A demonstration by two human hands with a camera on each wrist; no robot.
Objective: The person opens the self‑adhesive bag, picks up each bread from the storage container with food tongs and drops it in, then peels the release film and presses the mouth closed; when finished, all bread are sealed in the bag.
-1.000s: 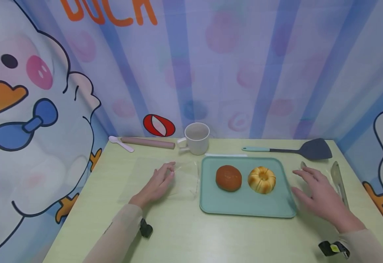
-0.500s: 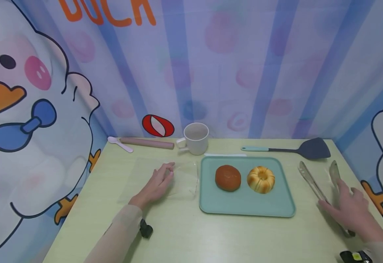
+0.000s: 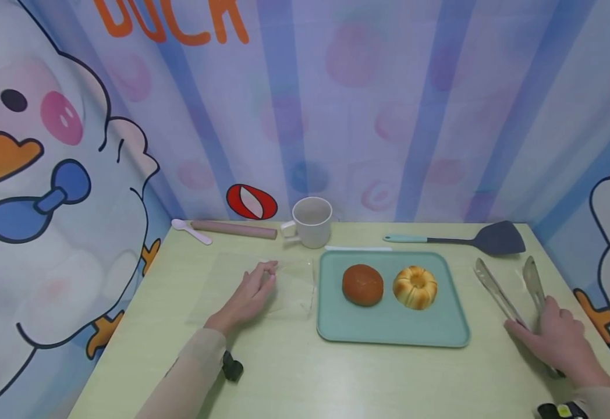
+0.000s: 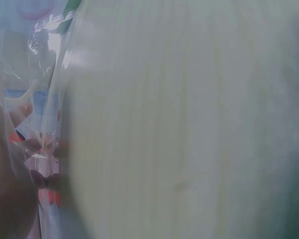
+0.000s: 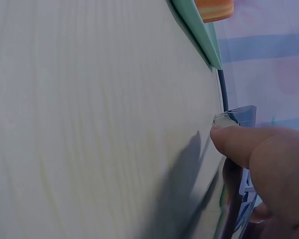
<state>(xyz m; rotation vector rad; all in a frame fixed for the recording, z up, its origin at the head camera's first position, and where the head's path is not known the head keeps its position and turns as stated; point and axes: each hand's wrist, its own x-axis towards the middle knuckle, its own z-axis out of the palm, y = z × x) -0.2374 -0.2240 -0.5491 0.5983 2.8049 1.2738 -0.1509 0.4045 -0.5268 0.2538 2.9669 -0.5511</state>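
Note:
My right hand (image 3: 559,343) holds a pair of metal tongs (image 3: 497,291) at the right end of the table, thumb on one arm and fingers along the other. The tongs' tips are spread apart and point away from me. In the right wrist view my thumb presses on the shiny tongs (image 5: 246,117). My left hand (image 3: 249,297) rests on a flat, see-through plastic bag (image 3: 295,288), its fingers loosely bent. Crinkled plastic also shows in front of the fingers in the left wrist view. Nothing is visibly pinched there.
A green tray (image 3: 389,333) between the hands carries a brown bun (image 3: 362,285) and a golden ring-shaped bun (image 3: 415,287). Behind stand a white mug (image 3: 312,223), a rolling pin (image 3: 234,229), a small spoon (image 3: 192,231), a white stick-like utensil (image 3: 358,249) and a spatula (image 3: 501,238).
My right hand has moved right and toward me, from beside the tray to the tongs, and has taken hold of them. The left hand has stayed on the bag.

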